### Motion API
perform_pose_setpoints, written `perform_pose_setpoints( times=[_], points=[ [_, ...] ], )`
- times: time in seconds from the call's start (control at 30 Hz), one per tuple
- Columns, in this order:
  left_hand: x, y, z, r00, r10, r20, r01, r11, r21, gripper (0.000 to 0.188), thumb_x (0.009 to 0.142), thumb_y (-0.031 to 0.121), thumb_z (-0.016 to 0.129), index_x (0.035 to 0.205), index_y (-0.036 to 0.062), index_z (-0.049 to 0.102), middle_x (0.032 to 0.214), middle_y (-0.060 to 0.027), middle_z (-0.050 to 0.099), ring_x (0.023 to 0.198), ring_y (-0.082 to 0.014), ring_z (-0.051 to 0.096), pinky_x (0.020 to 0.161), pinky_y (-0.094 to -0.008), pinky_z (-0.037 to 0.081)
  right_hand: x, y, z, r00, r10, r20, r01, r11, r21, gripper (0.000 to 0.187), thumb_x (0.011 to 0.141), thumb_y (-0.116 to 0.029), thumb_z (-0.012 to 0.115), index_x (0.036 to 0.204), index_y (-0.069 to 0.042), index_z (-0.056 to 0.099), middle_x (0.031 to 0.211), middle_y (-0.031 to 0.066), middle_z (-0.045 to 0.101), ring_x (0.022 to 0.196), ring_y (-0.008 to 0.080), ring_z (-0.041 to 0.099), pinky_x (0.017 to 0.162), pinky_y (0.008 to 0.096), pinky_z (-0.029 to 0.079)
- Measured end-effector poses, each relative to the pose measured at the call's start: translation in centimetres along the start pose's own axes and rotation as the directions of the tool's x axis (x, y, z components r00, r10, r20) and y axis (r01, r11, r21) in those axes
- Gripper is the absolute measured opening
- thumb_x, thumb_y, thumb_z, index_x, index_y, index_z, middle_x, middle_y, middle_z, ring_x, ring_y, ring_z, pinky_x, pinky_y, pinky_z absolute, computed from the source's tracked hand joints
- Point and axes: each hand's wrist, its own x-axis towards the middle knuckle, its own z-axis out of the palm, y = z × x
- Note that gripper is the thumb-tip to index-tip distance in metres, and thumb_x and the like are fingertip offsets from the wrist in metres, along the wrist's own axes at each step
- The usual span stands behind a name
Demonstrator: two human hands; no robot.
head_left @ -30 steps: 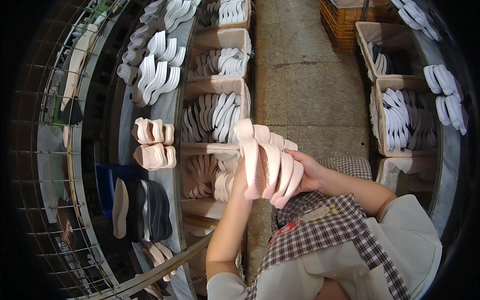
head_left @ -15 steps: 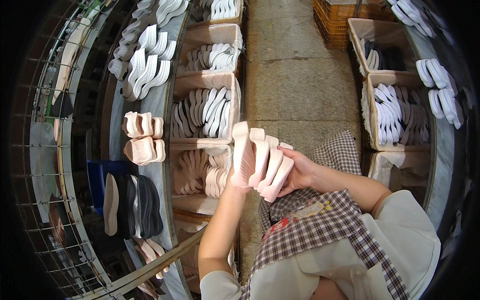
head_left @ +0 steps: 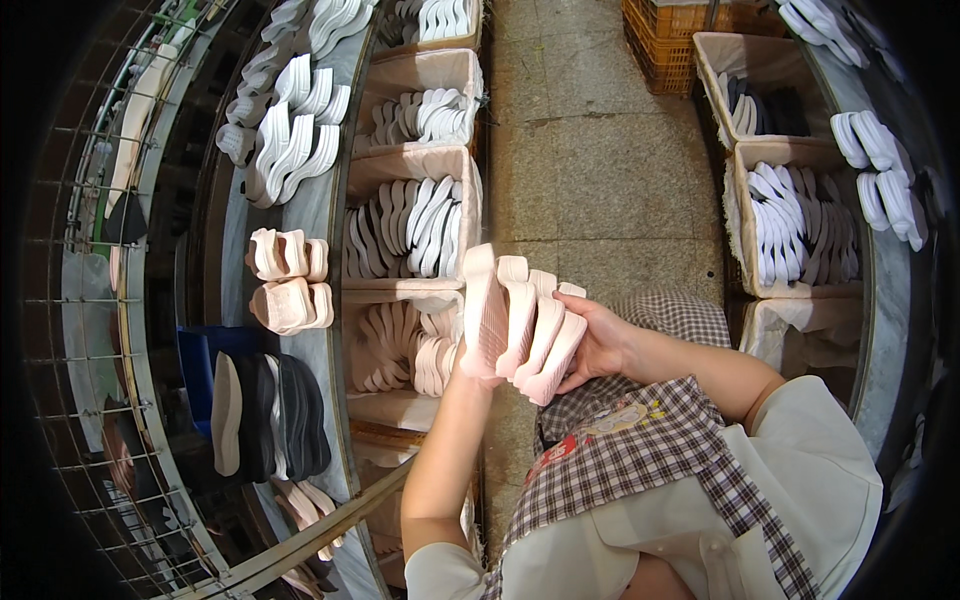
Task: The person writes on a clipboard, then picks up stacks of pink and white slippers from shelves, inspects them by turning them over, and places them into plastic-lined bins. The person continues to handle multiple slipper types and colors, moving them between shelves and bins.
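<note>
Left hand (head_left: 468, 362) and right hand (head_left: 598, 340) clasp a fanned stack of four pale pink shoe soles (head_left: 520, 322) from either side, held above the fabric-lined bins (head_left: 420, 160). On the grey ledge (head_left: 322, 205) to the left stand two bundles of pink soles (head_left: 288, 280); an orange crate (head_left: 680, 30) sits at the top.

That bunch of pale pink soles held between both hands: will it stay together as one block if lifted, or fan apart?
The pink soles already splay at their upper ends, so they would probably fan or slip apart without squeezing from both sides. Each keeps its shape standing on edge, so likely fairly stiff. The right hand braces one side and the left hand, mostly hidden, the other, suggesting they are light.
</note>
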Motion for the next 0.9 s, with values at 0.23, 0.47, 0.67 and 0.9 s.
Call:
perform_pose_setpoints(
  times=[0.23,0.47,0.67,0.9],
  points=[
    [-2.7,-0.1,-2.0,0.997,0.074,0.033,-0.078,0.982,0.172,0.029,0.093,0.032,0.050,0.111,0.0099,0.052,0.104,-0.0063,0.058,0.091,-0.0198,0.059,0.069,-0.0326,0.053,-0.7,-0.8,2.7,0.931,-0.362,0.041,0.361,0.900,-0.244,0.062,0.096,-0.047,0.031,0.145,-0.012,0.015,0.146,0.0173,0.025,0.133,0.0347,0.028,0.105,0.0589,0.024],
    [-0.8,1.9,-2.8,0.977,0.182,0.113,-0.175,0.982,-0.066,0.030,0.094,0.031,0.049,0.114,0.0093,0.049,0.107,-0.0070,0.056,0.094,-0.0203,0.057,0.072,-0.0326,0.052,-0.7,-1.5,4.4,0.709,-0.696,0.110,0.656,0.595,-0.464,0.062,0.098,-0.038,0.031,0.143,-0.003,0.005,0.142,0.0193,0.026,0.132,0.0270,0.030,0.107,0.0392,0.028],
    [-0.3,2.8,-2.6,0.960,0.236,0.150,-0.217,0.968,-0.128,0.032,0.094,0.031,0.049,0.117,0.0088,0.047,0.110,-0.0076,0.054,0.097,-0.0206,0.056,0.074,-0.0326,0.051,-0.8,-1.6,4.7,0.548,-0.768,0.331,0.788,0.343,-0.511,0.067,0.098,-0.034,0.032,0.143,0.003,-0.002,0.146,0.0234,0.017,0.136,0.0311,0.017,0.111,0.0395,0.017],
    [-0.3,3.3,-2.7,0.948,0.271,0.165,-0.244,0.955,-0.167,0.034,0.094,0.030,0.048,0.120,0.0082,0.045,0.114,-0.0082,0.052,0.100,-0.0210,0.054,0.077,-0.0326,0.050,-2.3,-1.2,5.8,0.534,-0.761,0.368,0.767,0.252,-0.590,0.070,0.094,-0.026,0.040,0.143,0.004,0.001,0.147,0.0242,0.012,0.138,0.0328,0.012,0.112,0.0420,0.013]
  ],
)
